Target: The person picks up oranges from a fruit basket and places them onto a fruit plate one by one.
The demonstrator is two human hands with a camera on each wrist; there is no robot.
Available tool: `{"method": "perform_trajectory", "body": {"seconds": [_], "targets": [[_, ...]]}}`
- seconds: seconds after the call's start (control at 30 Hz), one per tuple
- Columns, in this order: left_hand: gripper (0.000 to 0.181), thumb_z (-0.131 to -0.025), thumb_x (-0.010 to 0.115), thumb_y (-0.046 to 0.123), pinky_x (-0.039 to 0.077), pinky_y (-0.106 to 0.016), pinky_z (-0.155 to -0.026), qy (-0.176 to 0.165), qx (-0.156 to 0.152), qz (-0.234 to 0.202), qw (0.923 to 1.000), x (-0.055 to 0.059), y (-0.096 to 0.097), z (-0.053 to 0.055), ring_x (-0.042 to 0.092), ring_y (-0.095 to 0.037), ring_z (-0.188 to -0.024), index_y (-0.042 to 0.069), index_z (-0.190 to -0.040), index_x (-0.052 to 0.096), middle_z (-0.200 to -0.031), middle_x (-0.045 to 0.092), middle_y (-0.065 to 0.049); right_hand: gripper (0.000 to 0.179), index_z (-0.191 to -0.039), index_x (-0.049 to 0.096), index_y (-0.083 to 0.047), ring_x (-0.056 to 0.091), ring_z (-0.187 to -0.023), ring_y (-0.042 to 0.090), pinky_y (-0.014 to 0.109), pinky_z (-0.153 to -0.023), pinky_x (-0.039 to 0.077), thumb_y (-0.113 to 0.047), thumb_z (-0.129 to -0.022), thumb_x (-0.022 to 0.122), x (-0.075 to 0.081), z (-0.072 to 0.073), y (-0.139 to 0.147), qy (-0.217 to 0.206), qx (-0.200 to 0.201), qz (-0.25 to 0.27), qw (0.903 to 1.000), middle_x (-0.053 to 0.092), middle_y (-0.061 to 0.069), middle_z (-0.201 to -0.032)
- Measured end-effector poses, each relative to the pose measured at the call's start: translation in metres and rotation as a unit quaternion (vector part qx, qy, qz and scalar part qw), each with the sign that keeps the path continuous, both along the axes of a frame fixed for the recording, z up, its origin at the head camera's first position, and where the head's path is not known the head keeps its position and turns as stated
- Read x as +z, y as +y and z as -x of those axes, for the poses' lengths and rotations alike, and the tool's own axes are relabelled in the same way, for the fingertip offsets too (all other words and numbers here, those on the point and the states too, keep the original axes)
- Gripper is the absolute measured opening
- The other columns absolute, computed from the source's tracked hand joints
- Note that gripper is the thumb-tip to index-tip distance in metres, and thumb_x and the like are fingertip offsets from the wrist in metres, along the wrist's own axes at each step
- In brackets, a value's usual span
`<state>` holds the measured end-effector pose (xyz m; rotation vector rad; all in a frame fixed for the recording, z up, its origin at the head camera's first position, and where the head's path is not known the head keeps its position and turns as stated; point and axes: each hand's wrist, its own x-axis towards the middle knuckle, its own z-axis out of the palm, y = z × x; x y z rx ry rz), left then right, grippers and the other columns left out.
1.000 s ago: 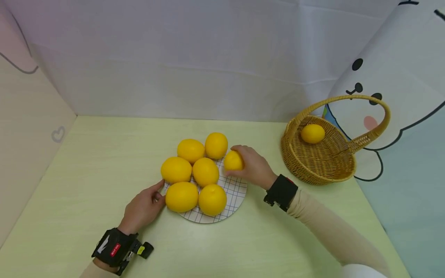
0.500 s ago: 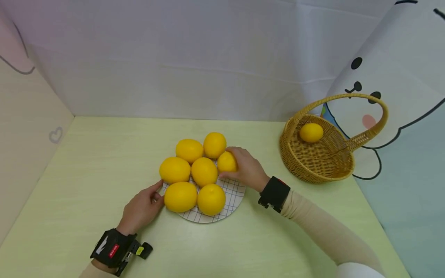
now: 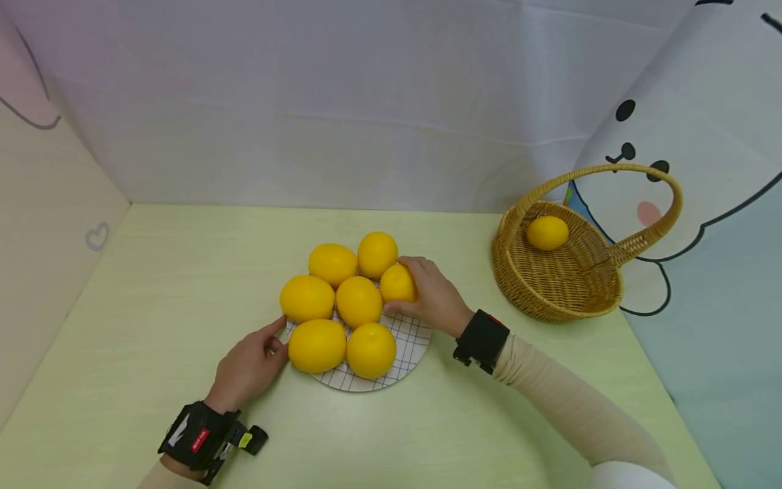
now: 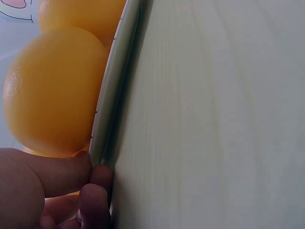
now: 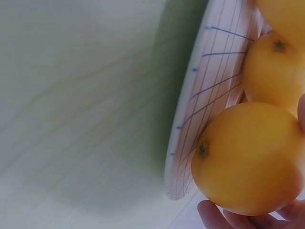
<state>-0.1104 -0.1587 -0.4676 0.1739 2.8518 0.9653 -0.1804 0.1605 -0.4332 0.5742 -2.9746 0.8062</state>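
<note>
In the head view my right hand [image 3: 432, 297] holds a yellow lemon [image 3: 398, 283] at the right of the group on a round white plate [image 3: 411, 346] with a blue grid. The right wrist view shows this lemon [image 5: 248, 160] with a small green stem mark, fingertips curled round its lower side. At the plate's left edge, my left hand [image 3: 250, 367] pinches the rim [image 4: 106, 102], thumb above and a finger beneath, close to a large lemon [image 4: 55, 90]. Several other lemons [image 3: 359, 302] sit close together on the plate.
A wicker basket [image 3: 568, 288] with a tall handle stands tilted at the back right, one lemon [image 3: 547, 233] inside. Behind the pale wooden table [image 3: 201, 258] hangs a white cloth [image 3: 318, 102]. A cartoon-printed sheet [image 3: 721, 224] borders the right side.
My right hand has moved slightly left with its lemon, bringing it up against the other lemons, then stays there. My left hand keeps its place at the plate's rim.
</note>
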Motion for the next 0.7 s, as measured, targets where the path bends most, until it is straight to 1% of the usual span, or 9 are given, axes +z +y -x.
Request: {"method": "perform_trajectory", "body": {"seconds": [0.23, 0.43, 0.6, 0.7], "targets": [[0.054, -0.091, 0.057, 0.024, 0.031, -0.028, -0.047, -0.002, -0.002, 0.001, 1.0000, 0.000, -0.001, 0.000, 0.043, -0.014, -0.058, 0.001, -0.140, 0.050, -0.081, 0.060, 0.000, 0.090, -0.140, 0.041, -0.005, 0.046, -0.111, 0.022, 0.039, -0.092, 0.045, -0.058, -0.073, 0.070, 0.000, 0.000, 0.000, 0.000, 0.001, 0.004, 1.0000, 0.047, 0.011, -0.133], [0.054, -0.091, 0.057, 0.023, 0.031, -0.028, -0.047, -0.004, -0.002, 0.002, 1.0000, -0.001, -0.001, 0.000, 0.043, -0.014, -0.058, 0.001, -0.139, 0.050, -0.081, 0.060, 0.000, 0.094, -0.141, 0.039, -0.005, 0.046, -0.112, 0.022, 0.040, -0.093, 0.045, -0.059, -0.071, 0.070, 0.000, 0.000, 0.001, -0.002, -0.006, 0.006, 1.0000, 0.046, 0.012, -0.135], [0.054, -0.091, 0.056, 0.024, 0.031, -0.028, -0.047, -0.003, -0.002, 0.003, 1.0000, 0.000, -0.001, 0.000, 0.043, -0.014, -0.058, 0.001, -0.139, 0.050, -0.081, 0.060, 0.000, 0.098, -0.143, 0.037, -0.005, 0.044, -0.122, 0.026, 0.044, -0.097, 0.043, -0.061, -0.070, 0.070, 0.006, 0.000, 0.004, 0.000, -0.013, -0.007, 0.9999, 0.044, 0.014, -0.140], [0.054, -0.091, 0.057, 0.023, 0.031, -0.028, -0.047, -0.001, -0.002, 0.004, 1.0000, -0.001, -0.001, 0.000, 0.044, -0.014, -0.059, 0.001, -0.139, 0.050, -0.081, 0.060, 0.000, 0.096, -0.144, 0.037, -0.005, 0.042, -0.127, 0.027, 0.045, -0.098, 0.042, -0.063, -0.073, 0.066, 0.013, 0.000, 0.008, 0.008, -0.017, -0.012, 0.9997, 0.043, 0.014, -0.142]]}}
